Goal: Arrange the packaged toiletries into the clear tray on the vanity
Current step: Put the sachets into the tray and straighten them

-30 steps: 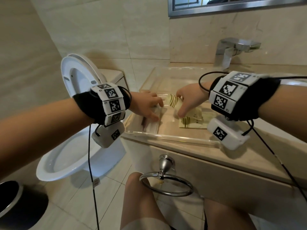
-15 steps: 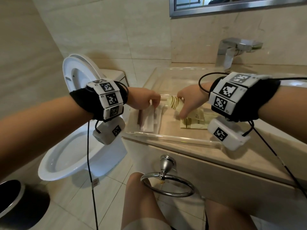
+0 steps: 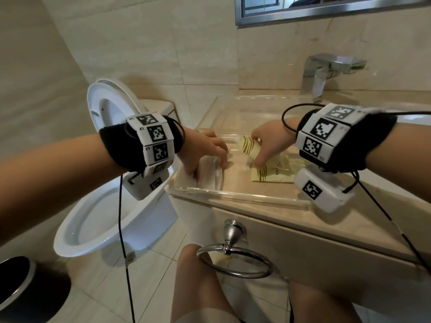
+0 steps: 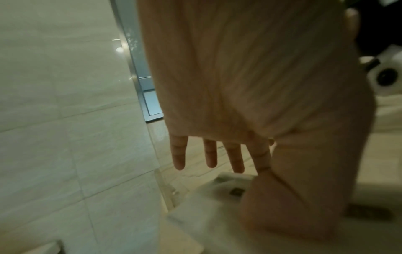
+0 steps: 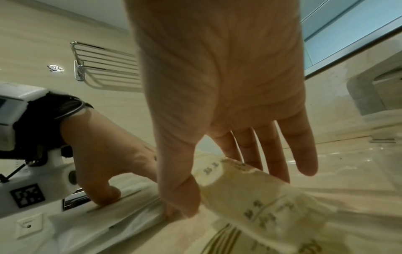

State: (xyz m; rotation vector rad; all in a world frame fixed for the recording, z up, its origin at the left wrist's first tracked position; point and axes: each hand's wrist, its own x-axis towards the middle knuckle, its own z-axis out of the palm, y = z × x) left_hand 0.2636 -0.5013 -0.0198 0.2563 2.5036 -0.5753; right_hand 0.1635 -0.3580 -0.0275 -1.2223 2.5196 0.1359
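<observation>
Hiding white packets: left hand

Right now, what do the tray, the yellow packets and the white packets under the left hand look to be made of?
The clear rectangular tray looks like rigid glossy acrylic: the counter shows through its walls. The pale yellow striped packets look like matte, crinkled paper with printed text; one is pinched by the right hand. The long white packets under the left hand look like thin paper or film; the blur leaves it open.

tray on vanity | white packets in tray L | striped packets R | faucet behind
</observation>
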